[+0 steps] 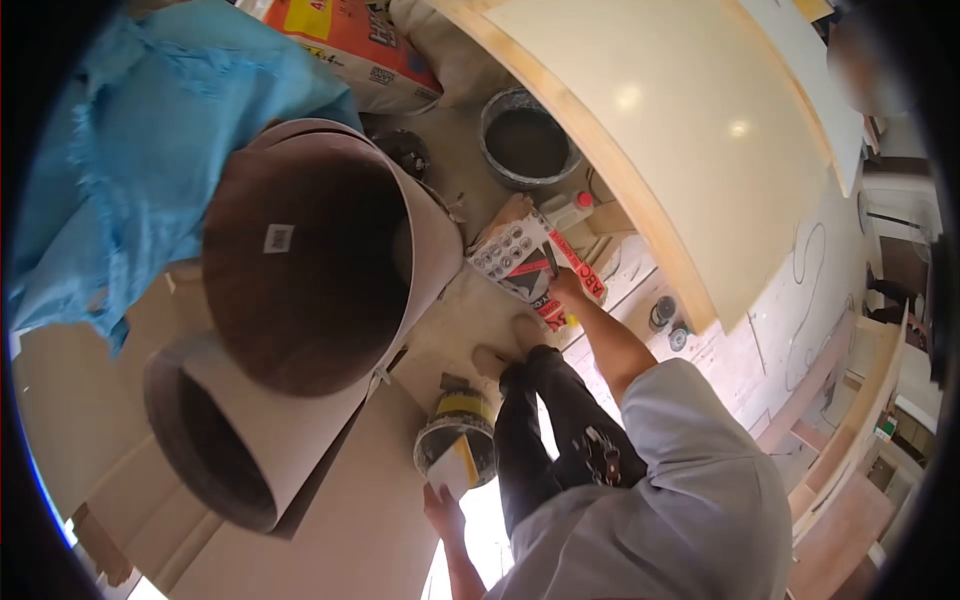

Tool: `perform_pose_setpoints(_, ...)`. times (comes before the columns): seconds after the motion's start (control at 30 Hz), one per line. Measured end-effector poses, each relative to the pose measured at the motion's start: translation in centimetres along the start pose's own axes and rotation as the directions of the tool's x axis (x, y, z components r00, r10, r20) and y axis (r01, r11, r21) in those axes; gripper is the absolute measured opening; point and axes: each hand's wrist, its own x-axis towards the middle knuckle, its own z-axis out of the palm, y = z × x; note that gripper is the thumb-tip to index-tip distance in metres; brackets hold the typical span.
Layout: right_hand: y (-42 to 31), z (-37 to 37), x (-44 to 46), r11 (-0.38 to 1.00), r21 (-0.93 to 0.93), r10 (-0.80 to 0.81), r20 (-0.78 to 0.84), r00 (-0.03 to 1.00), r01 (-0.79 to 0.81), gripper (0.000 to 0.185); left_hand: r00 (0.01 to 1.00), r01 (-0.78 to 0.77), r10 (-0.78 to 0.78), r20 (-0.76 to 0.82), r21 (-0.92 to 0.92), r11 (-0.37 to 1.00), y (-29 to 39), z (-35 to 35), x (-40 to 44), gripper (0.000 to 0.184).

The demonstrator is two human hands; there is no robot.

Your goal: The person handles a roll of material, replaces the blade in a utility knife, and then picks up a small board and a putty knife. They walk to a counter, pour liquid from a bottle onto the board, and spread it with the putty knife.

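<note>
over the bucket (pixel 462 406), a board (pixel 455 468) is held aslant by the left hand (pixel 444 509); what the right hand (pixel 567 287) grips at the bag (pixel 508 252) cannot be told.

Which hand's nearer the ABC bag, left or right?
Right. The right hand is right at the bag, overlapping it in view. The left hand is well away, by the bucket, holding a flat white-and-yellow piece.

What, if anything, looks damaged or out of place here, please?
The blue cloth beside the large roll looks damaged: its lower edge hangs ragged and frayed. I see no clear spill near the right hand or left hand.
</note>
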Motion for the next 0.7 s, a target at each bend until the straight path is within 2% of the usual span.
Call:
perform_pose_setpoints(0.03, -7.0, -2.9, -0.8, 0.983, 0.007, 0.182, 0.05, 0.982, -0.183, 0.026, 1.0, 0.002, -0.001, 0.016, -0.062, 0.998, -0.9, 0.7, 0.1, 0.031)
perform_pose_setpoints(0.07, -6.9, -0.9, 1.5, 0.926, 0.289, 0.23, 0.075, 0.97, -0.242, 0.026, 0.999, 0.039, -0.037, 0.032, -0.043, 0.998, -1.6, 1.1, 0.0, 0.031)
perform_pose_setpoints(0.1, -6.7, 0.5, 4.1, 0.788, 0.547, 0.268, 0.108, 0.957, -0.283, 0.029, 0.996, 0.072, -0.07, 0.046, -0.026, 0.997, -2.0, 1.5, 0.3, 0.03)
perform_pose_setpoints(0.13, -6.8, 1.6, 6.3, 0.709, 0.643, 0.273, 0.128, 0.953, -0.289, 0.03, 0.993, 0.1, -0.099, 0.055, -0.008, 0.995, -2.6, 1.9, 0.8, 0.03)
perform_pose_setpoints(0.2, -6.9, 3.2, 10.0, 0.522, 0.801, 0.271, 0.17, 0.947, -0.293, 0.032, 0.998, 0.059, -0.06, -0.004, -0.025, 0.998, -4.4, 2.6, 1.5, 0.03)
perform_pose_setpoints(0.3, -6.8, 4.8, 14.4, 0.352, 0.854, 0.343, 0.263, 0.902, -0.384, 0.03, 0.995, 0.091, -0.091, -0.029, -0.019, 0.996, -3.3, 2.9, 3.1, 0.029)
perform_pose_setpoints(0.4, -6.3, 5.0, 14.8, 0.322, 0.871, 0.292, 0.281, 0.914, -0.37, 0.027, 0.99, 0.129, -0.13, -0.06, -0.015, 0.992, -1.5, 2.9, 4.2, 0.028)
perform_pose_setpoints(0.43, -6.0, 4.9, 14.0, 0.302, 0.895, 0.253, 0.257, 0.933, -0.328, 0.028, 0.988, 0.138, -0.139, -0.065, -0.017, 0.99, -1.6, 2.8, 3.8, 0.028)
perform_pose_setpoints(0.53, -6.4, 1.9, 8.5, 0.268, 0.889, 0.236, 0.313, 0.92, -0.371, 0.033, 0.989, 0.137, -0.139, -0.043, -0.048, 0.989, -1.6, 2.3, 2.4, 0.027)
perform_pose_setpoints(0.57, -6.0, 0.6, 6.4, 0.287, 0.858, 0.279, 0.351, 0.894, -0.426, 0.038, 0.988, 0.136, -0.138, -0.066, -0.047, 0.99, -1.3, 1.8, 1.5, 0.027)
perform_pose_setpoints(0.63, -4.1, -1.8, 3.2, 0.302, 0.848, 0.215, 0.385, 0.898, -0.436, 0.034, 0.985, 0.128, -0.132, -0.11, -0.047, 0.991, -0.2, 0.8, -0.2, 0.027)
perform_pose_setpoints(0.7, -2.7, -4.4, -1.3, 0.32, 0.833, 0.203, 0.405, 0.892, -0.451, 0.029, 0.989, 0.128, -0.136, -0.064, -0.117, 0.985, 0.4, -0.6, -1.7, 0.027)
